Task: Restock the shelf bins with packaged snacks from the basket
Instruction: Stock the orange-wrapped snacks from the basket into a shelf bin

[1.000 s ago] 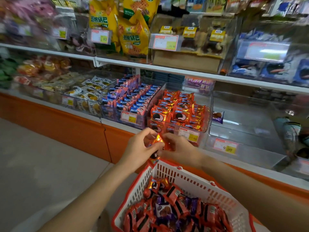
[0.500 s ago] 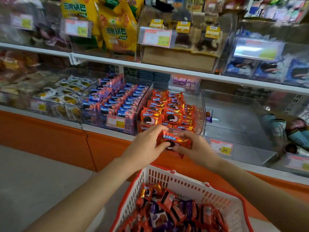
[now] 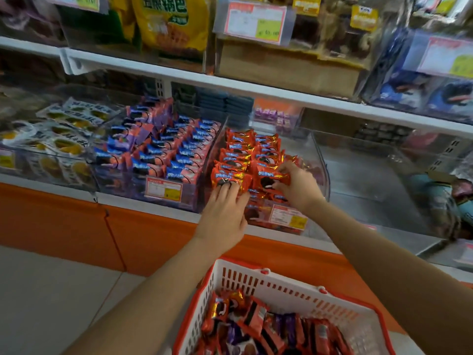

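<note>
Pinching an orange pack (image 3: pixel 271 176) in the bin (image 3: pixel 321 162) is the right hand (image 3: pixel 298 188); left hand (image 3: pixel 222 216) lies straight-fingered alongside.

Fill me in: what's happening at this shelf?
A person is restocking the clear bin. The right hand pinches one orange pack over the front row; the left hand presses flat fingers on the neighbouring pack. The basket below holds many more packs, orange and purple.

Glossy foil packets (image 3: pixel 231 179) — plastic basket (image 3: pixel 281 284)
</note>
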